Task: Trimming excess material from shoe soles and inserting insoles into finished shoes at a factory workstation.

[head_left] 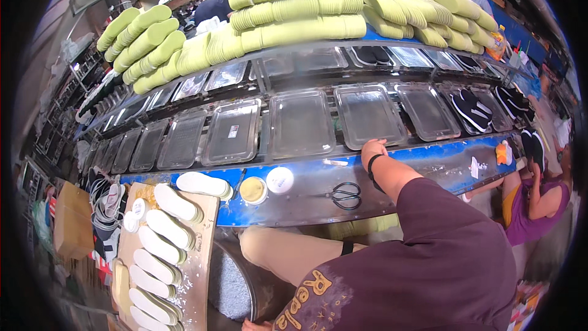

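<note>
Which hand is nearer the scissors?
Right. The right hand rests on the tray edge just above-right of the scissors; the left hand is far below, at the frame's bottom.

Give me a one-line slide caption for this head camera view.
Right hand resting on the conveyor edge below metal trays, scissors nearby, green insoles stacked above.

The right hand (372,147) rests on the far edge of the surface (422,162), just before a row of metal trays (300,124). Scissors (345,195) lie on the surface left of the wrist; two round containers (266,185) sit further left. A board (199,257) with rows of insoles (164,233) lies at lower left. Stacked insoles (294,6) occupy the top shelf behind the trays.
</note>
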Demonstrator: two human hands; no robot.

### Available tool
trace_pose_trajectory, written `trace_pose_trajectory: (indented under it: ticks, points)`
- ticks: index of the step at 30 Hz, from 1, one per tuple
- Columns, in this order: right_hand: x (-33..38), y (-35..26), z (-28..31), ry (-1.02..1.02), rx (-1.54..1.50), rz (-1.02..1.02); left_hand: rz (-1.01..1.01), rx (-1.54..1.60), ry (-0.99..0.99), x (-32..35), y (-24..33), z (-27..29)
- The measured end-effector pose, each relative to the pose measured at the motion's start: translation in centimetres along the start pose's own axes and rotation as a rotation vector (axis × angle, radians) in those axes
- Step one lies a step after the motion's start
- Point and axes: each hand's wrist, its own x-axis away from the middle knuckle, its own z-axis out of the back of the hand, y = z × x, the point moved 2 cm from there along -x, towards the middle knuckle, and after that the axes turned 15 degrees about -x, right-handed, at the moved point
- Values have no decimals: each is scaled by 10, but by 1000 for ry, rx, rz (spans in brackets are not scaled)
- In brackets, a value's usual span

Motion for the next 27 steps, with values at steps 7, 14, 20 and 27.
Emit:
trace_pose_trajectory:
  ticks: [7, 14, 20, 27]
  points:
    - [-1, -8, 3, 74, -18, 83, 8, -26, 27, 3, -10, 2]
    - [-11, -19, 0, 53, -55, 18, -12, -46, 51, 3, -18, 4]
    - [-9, -20, 0, 158, -29, 29, -47, -72, 76, -2, -34, 8]
    - [3, -27, 6, 137, -53, 79, -108, -107, 93, -4, -57, 16]
